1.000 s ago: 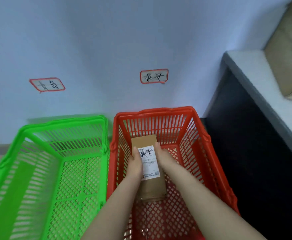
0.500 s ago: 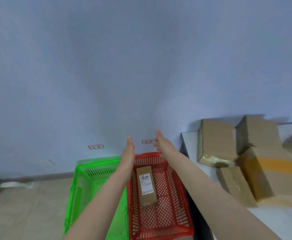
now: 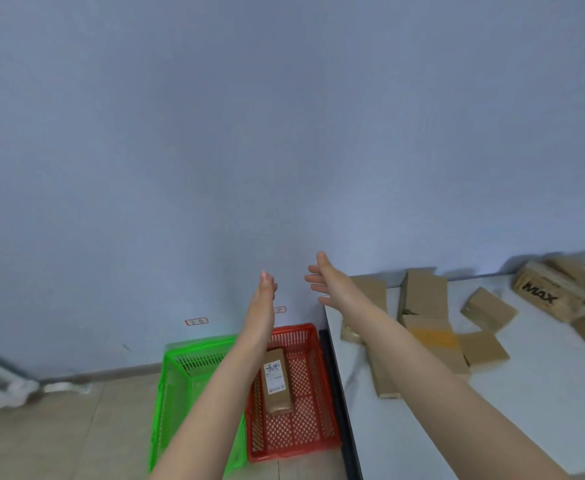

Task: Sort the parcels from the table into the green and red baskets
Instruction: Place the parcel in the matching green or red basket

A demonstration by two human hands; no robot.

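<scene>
Ana: Both hands have lifted clear of the red basket since a second ago, when they were setting a parcel down in it. The head has swung right too, so far more of the surface shows.

Ben: Run me across, left to right.

Ana: First the green basket [image 3: 194,346] on the floor. No parcel shows in it, though the left forearm crosses part of it. Then the left hand [image 3: 265,294], raised in front of the wall, its fingers [image 3: 267,277] straight and close together, holding nothing. Next, the red basket [image 3: 294,330] sits against the green one's right side. The labelled parcel [image 3: 276,384] lies flat on its bottom. The right hand [image 3: 326,283] is up near the surface's far left corner, fingers [image 3: 320,259] spread, also empty.

Ben: And beyond that?

Ana: The white surface [image 3: 492,417] stands just right of the red basket, with brown parcels [image 3: 422,294] scattered on it, some overlapping. At the far right is a box marked MAX [image 3: 540,294].

Ben: Which step, then?

Ana: I'd say one drop is done and the reach for the next parcel is starting. That calls for carrying both hands right to a parcel near the edge, picking it up and reading its label to choose a basket. Those labels aren't legible from here.
</scene>
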